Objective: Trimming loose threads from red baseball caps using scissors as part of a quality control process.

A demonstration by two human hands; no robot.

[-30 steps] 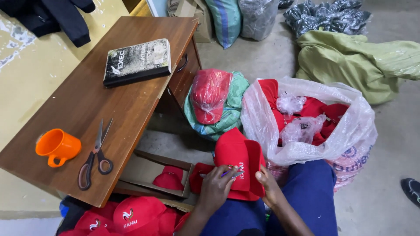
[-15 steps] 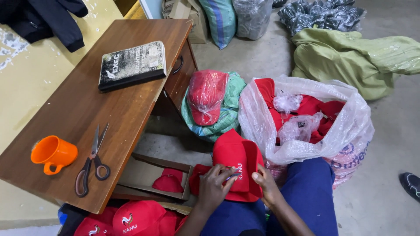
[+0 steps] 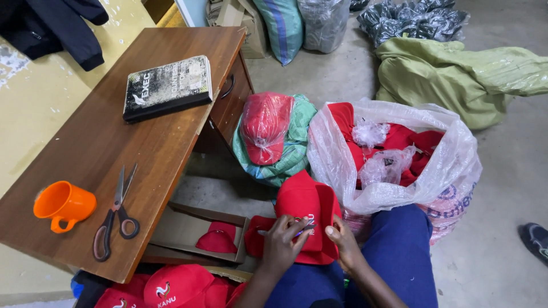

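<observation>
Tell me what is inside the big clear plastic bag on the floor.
The clear plastic bag holds red caps and small crumpled clear wrappers. Anything deeper is covered by those.

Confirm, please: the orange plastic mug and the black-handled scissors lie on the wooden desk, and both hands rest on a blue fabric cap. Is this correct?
Not quite. The head view shows the fabric cap under the left hand and right hand is red, not blue. The orange plastic mug and black-handled scissors do lie on the wooden desk.
</observation>
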